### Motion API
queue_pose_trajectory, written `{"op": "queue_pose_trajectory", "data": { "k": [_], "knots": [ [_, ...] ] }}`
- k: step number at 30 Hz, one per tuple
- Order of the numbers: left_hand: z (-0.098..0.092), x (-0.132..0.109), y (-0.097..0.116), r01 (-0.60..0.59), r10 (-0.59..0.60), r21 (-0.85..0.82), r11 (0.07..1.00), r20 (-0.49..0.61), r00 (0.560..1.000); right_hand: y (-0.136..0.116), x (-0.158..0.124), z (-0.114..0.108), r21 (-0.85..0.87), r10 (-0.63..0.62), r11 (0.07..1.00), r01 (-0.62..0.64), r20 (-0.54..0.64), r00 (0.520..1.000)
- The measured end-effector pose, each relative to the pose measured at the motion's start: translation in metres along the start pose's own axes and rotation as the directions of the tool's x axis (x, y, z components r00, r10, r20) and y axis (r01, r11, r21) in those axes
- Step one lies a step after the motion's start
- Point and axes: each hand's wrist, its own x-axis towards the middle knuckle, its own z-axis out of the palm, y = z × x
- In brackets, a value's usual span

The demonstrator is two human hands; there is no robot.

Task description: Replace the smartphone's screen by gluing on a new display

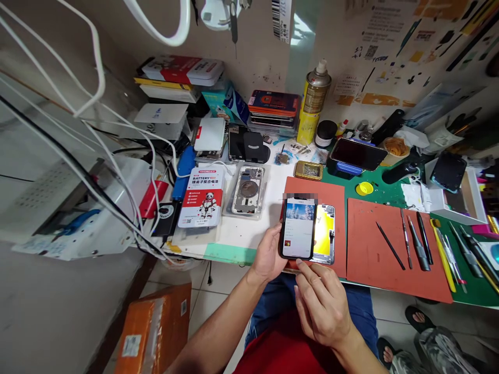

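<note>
My left hand (270, 254) grips a lit smartphone (298, 228) by its left side and lower corner, with the screen facing up. On the screen are a snowy tree picture and lines too small to read. My right hand (325, 301) is just below the phone. Its forefinger tip is at the phone's bottom edge; the other fingers are loosely bent and the thumb stands apart, with nothing visible in them. Partly behind the phone, a phone screen assembly (325, 234) with a yellow back lies on the orange mat (339, 208).
Left of the mat are an opened phone housing (248, 189) in a clear tray and a battery box (201, 197). A second orange mat (366, 254) bears tweezers (418, 244) and other slim tools. A spray can (315, 98) stands behind. Another person's feet (419, 317) show at lower right.
</note>
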Motion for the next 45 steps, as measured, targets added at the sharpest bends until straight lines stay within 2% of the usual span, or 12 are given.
{"op": "queue_pose_trajectory", "data": {
  "k": [8, 13, 19, 26, 30, 36, 45],
  "knots": [
    [-0.002, 0.000, 0.000, 0.023, -0.023, 0.005, 1.000, 0.008, 1.000, 0.010, 0.019, -0.007, -0.057, -0.026, 0.998, 0.025, -0.027, 0.999],
    [-0.003, 0.000, -0.001, 0.045, -0.045, 0.026, 0.999, -0.005, 0.999, 0.018, 0.037, -0.006, -0.126, 0.007, 0.992, -0.012, -0.043, 0.999],
    [-0.004, -0.004, -0.002, 0.043, -0.041, 0.045, 0.998, -0.037, 0.998, 0.026, 0.065, 0.002, -0.214, 0.052, 0.976, -0.046, 0.022, 0.998],
    [-0.006, -0.003, -0.004, 0.009, -0.007, 0.045, 0.999, -0.050, 0.999, 0.028, 0.076, 0.009, -0.225, 0.085, 0.972, -0.072, 0.049, 0.995],
    [-0.005, -0.004, -0.003, 0.043, -0.042, 0.043, 0.998, -0.027, 0.999, 0.027, 0.066, 0.004, -0.174, 0.056, 0.983, -0.059, -0.018, 0.998],
    [-0.004, -0.001, -0.002, 0.054, -0.054, 0.026, 0.998, 0.009, 0.998, 0.017, 0.028, 0.000, -0.069, 0.006, 0.998, -0.017, -0.146, 0.989],
    [-0.003, -0.001, 0.000, 0.028, -0.028, 0.006, 1.000, 0.001, 1.000, 0.001, -0.007, 0.006, 0.003, -0.034, 0.999, 0.034, -0.003, 0.999]
  ]
}}
